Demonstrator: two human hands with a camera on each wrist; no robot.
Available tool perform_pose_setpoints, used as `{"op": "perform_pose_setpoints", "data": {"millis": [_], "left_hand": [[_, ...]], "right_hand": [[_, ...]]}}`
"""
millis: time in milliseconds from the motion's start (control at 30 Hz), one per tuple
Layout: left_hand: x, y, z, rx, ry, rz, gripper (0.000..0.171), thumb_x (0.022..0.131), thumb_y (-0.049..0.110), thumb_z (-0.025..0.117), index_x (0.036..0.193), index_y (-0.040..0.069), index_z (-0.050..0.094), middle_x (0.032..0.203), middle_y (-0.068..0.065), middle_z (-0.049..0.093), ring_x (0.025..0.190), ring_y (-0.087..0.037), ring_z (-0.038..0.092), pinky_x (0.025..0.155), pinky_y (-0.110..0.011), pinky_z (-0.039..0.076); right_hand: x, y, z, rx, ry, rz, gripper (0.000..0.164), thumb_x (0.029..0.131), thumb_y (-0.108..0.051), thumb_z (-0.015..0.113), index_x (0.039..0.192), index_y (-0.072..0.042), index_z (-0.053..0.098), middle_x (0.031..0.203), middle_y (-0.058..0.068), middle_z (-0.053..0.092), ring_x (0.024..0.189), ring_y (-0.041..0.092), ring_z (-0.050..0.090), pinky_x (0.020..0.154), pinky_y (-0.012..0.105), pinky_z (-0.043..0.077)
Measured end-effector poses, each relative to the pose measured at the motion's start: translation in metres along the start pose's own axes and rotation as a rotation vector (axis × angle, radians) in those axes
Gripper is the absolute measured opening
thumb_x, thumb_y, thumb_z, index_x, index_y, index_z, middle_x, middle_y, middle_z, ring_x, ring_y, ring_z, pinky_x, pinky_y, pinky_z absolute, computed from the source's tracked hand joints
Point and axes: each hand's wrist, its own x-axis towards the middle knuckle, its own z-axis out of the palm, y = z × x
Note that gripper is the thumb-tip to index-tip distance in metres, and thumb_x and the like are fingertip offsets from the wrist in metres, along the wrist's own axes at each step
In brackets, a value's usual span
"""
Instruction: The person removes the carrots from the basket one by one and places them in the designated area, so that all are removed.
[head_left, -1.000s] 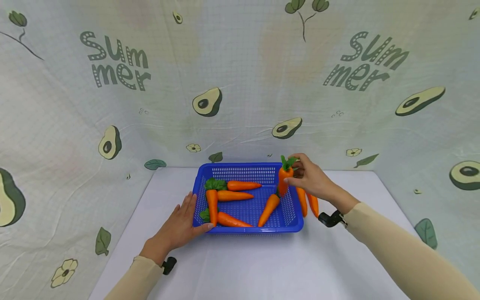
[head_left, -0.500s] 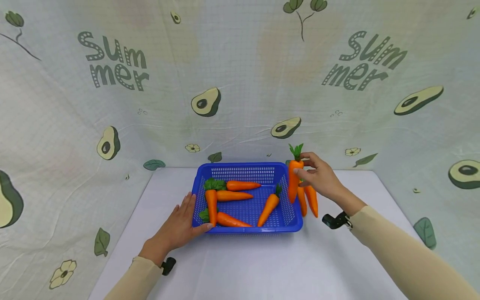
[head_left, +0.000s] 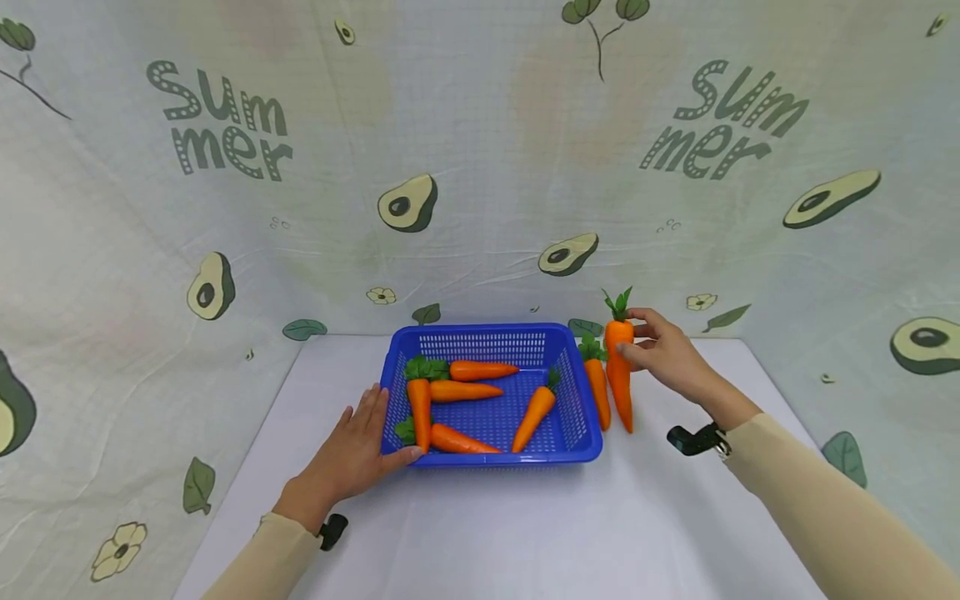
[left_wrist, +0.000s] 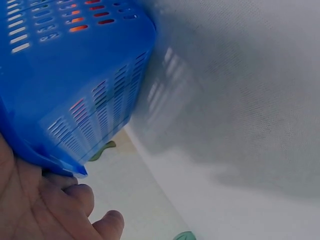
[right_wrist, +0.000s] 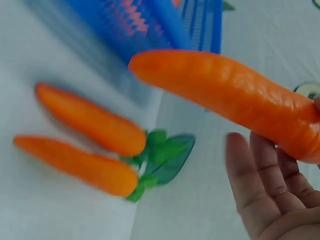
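Observation:
Just right of the blue plastic basket (head_left: 502,458), my right hand (head_left: 671,354) holds an orange carrot (head_left: 619,337) upright by its thick upper part, green leaves on top. In the right wrist view that held carrot (right_wrist: 225,95) hangs above two other carrots lying on the table, a nearer one (right_wrist: 75,167) and one closer to the basket (right_wrist: 90,120). My left hand (head_left: 352,458) rests along the basket's left side, fingers extended and thumb on the front rim. The left wrist view shows its palm (left_wrist: 30,200) against the basket wall (left_wrist: 65,70).
Several carrots lie inside the basket, most at its left with leafy tops, and a single carrot (head_left: 535,418) slants at the right. Under everything is a white table (head_left: 495,533). A printed cloth (head_left: 480,167) rises behind it.
My right hand has lifted the held carrot from inside the basket, over the right rim, to above the two carrots on the table. The left hand stays at the basket.

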Motion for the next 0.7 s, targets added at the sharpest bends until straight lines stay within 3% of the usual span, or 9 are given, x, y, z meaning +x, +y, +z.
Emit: {"op": "perform_pose_setpoints", "data": {"millis": [200, 333, 500, 700], "left_hand": [[0.001, -0.001, 0.002, -0.001, -0.005, -0.008, 0.117, 0.079, 0.082, 0.049, 0.158, 0.009, 0.004, 0.165, -0.014, 0.005, 0.152, -0.034, 0.012, 0.12, -0.058, 0.013], [0.002, -0.002, 0.002, -0.006, -0.007, -0.013, 0.118, 0.077, 0.084, 0.047, 0.158, 0.009, 0.004, 0.165, -0.014, 0.005, 0.151, -0.034, 0.013, 0.12, -0.058, 0.013], [0.001, -0.001, 0.002, -0.01, -0.008, -0.018, 0.117, 0.079, 0.081, 0.051, 0.158, 0.008, 0.004, 0.165, -0.014, 0.005, 0.151, -0.035, 0.013, 0.12, -0.058, 0.014], [0.001, 0.001, 0.002, -0.017, -0.002, -0.017, 0.115, 0.08, 0.077, 0.055, 0.158, 0.008, 0.006, 0.165, -0.015, 0.006, 0.151, -0.035, 0.014, 0.12, -0.058, 0.015]], "right_hand": [[0.002, 0.034, -0.013, -0.019, 0.06, 0.094, 0.067, 0.097, -0.029, 0.059, 0.147, -0.005, 0.022, 0.138, 0.034, 0.042, 0.102, 0.043, 0.065, 0.067, 0.039, 0.062], [0.005, 0.061, -0.018, -0.034, 0.056, 0.18, 0.067, 0.096, -0.025, 0.06, 0.146, -0.001, 0.023, 0.137, 0.036, 0.039, 0.097, 0.039, 0.067, 0.07, 0.041, 0.062], [0.01, 0.092, -0.014, -0.042, -0.006, 0.273, 0.074, 0.092, -0.021, 0.065, 0.149, -0.002, 0.02, 0.138, 0.035, 0.037, 0.097, 0.034, 0.066, 0.075, 0.042, 0.061], [0.014, 0.114, -0.003, -0.059, -0.04, 0.321, 0.075, 0.093, -0.024, 0.065, 0.152, -0.006, 0.022, 0.139, 0.034, 0.04, 0.1, 0.034, 0.065, 0.079, 0.042, 0.061]]}}
